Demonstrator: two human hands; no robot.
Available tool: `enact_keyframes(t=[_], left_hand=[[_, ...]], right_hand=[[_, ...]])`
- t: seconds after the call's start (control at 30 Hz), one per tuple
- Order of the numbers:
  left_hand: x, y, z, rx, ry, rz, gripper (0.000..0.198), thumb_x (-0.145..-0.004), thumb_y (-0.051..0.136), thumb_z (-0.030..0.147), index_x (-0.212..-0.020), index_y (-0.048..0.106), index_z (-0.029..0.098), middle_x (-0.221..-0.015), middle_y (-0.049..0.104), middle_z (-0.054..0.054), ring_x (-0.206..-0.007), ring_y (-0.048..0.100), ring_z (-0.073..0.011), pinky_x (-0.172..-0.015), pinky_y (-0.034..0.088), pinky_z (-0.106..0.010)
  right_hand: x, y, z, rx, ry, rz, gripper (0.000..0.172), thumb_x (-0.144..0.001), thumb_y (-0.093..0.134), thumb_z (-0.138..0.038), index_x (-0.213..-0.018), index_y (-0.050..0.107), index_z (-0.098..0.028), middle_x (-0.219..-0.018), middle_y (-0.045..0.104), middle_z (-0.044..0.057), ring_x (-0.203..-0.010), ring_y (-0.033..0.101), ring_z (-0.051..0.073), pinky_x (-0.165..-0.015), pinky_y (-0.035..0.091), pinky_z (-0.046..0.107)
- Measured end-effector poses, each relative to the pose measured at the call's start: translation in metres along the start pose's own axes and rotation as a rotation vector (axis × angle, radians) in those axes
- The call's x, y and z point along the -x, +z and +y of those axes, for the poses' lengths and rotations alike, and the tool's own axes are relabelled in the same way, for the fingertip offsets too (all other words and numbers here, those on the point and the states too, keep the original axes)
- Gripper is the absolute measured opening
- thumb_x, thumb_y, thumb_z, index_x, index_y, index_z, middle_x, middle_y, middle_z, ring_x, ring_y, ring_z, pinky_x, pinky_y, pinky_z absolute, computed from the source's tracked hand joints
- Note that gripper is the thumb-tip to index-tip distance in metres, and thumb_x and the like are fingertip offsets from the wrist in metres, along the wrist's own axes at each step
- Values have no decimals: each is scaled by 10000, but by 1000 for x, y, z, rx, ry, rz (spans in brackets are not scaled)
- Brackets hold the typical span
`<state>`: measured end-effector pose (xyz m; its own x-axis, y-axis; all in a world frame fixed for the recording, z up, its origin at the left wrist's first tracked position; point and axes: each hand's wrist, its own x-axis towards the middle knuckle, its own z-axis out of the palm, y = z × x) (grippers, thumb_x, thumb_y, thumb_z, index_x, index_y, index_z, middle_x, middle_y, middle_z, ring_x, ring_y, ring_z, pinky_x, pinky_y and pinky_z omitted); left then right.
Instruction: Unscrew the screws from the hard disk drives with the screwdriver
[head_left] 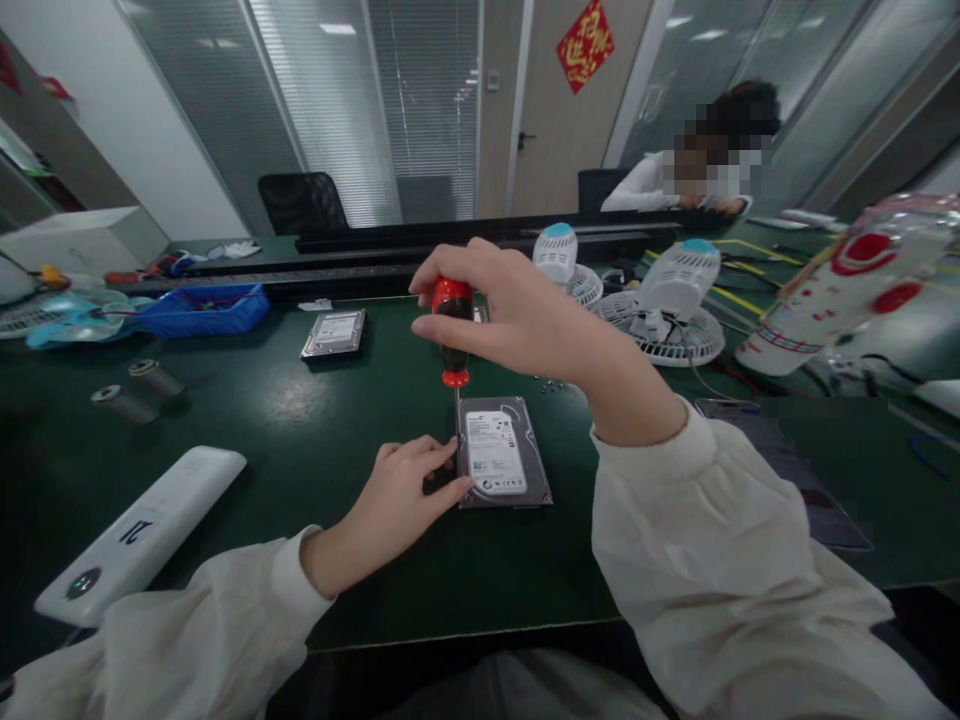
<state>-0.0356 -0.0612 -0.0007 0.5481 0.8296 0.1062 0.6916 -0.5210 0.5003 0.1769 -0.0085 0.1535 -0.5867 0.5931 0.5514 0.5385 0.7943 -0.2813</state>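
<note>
A grey hard drive [501, 452] with a white label lies flat on the dark green table [300, 420] in front of me. My right hand [510, 315] is closed round the red and black handle of a screwdriver [453, 335], held upright with its thin shaft pointing down at the drive's left edge. My left hand [409, 495] rests on the table, its fingertips pressed against the drive's left side. Both arms wear white sleeves.
A second hard drive [335, 333] lies further back. Two metal cylinders [139, 390] and a white device [142, 532] are at the left, with a blue tray [202, 310] behind them. White fans [667, 300] stand at the right. Another person [697, 165] sits at the far side.
</note>
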Motion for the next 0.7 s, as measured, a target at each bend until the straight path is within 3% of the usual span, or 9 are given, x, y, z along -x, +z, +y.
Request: enact_keyframes(t=[0.2,0.3,0.4,0.5,0.6,0.7], left_hand=[[1,1,-1,-4,2,13,395,-1058,711,423,-1395,769,225,-1177,799,-71,-1053,764,-288,-1005,538,-505],[1,0,-1,-3,1,6,404,-1057,713,415,-1412,761,228,-1179,796,-73,-1064,761,-293,-1007,536,-507],[0,-1,1,0,-15,-10,422,-1057,710,422,-1420,756,210,-1184,796,-78,-1076,758,-302,-1021,535,-527],[0,-1,1,-1,-18,-5,413,-1056,710,425,-1408,764,217,-1180,795,-74,-1065,758,-295,-1015,539,-518],[0,-1,0,4,-4,-8,408,-1067,698,420,-1417,757,218,-1194,792,-77,-1074,751,-291,-1013,533,-516],[1,-2,-1,12,-6,-23,422,-1074,693,415,-1437,743,207,-1221,787,-86,-1106,745,-301,-1028,520,-534]], right_hand=[[3,-2,1,-20,23,-27,372,-988,566,-175,-1348,661,-172,-1294,743,75,-1218,624,224,-1065,502,414],[3,-2,1,-27,3,-30,381,-1019,572,-230,-1385,647,-155,-1359,724,89,-1273,617,242,-1094,502,448],[2,-2,1,-19,-5,-16,329,-1030,661,-380,-1280,708,-173,-1277,756,84,-1214,645,257,-1083,513,457],[2,-3,0,-38,8,-15,297,-994,662,-280,-1271,707,-181,-1265,759,76,-1205,669,245,-1078,520,440],[3,-4,-1,-91,17,-58,432,-955,598,-170,-1387,614,-164,-1356,719,86,-1276,655,232,-1100,515,436],[4,-4,-3,-79,-2,-81,430,-982,579,-196,-1411,559,-174,-1409,677,92,-1305,619,231,-1116,504,441]])
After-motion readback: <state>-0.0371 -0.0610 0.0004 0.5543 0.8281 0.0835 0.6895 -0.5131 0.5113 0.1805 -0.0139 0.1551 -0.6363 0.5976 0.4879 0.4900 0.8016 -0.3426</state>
